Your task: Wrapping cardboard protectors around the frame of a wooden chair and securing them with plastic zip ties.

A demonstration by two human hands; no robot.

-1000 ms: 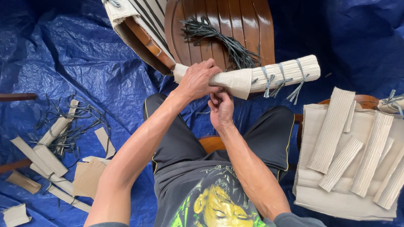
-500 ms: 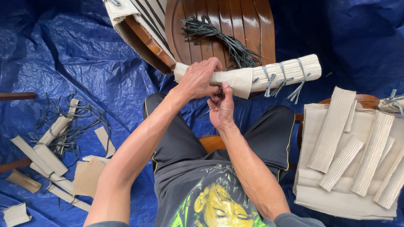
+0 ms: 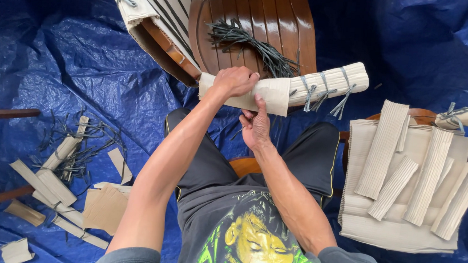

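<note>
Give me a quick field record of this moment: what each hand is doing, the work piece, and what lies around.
left hand: gripping the cardboard-wrapped bar from above
right hand: under the wrap, fingertips at its lower edge
ties on bar: three grey strap ties on the right part
behind: wooden seat with a bundle of grey straps
right side: stack of corrugated cardboard strips
left side: cardboard scraps and cut straps
ground: blue tarp

Tarp [image 3: 62, 48] deep blue, crinkly sheen. Cardboard roll [image 3: 300, 89] pale tan w/ fine ribbing, grey ties. Wood seat [image 3: 261, 15] glossy red-brown, slatted. Strap bundle [image 3: 249, 41] dark grey-green. Shorts [image 3: 211, 162] black, thin yellow piping. Tee [image 3: 224, 211] charcoal, yellow & green print.
</note>
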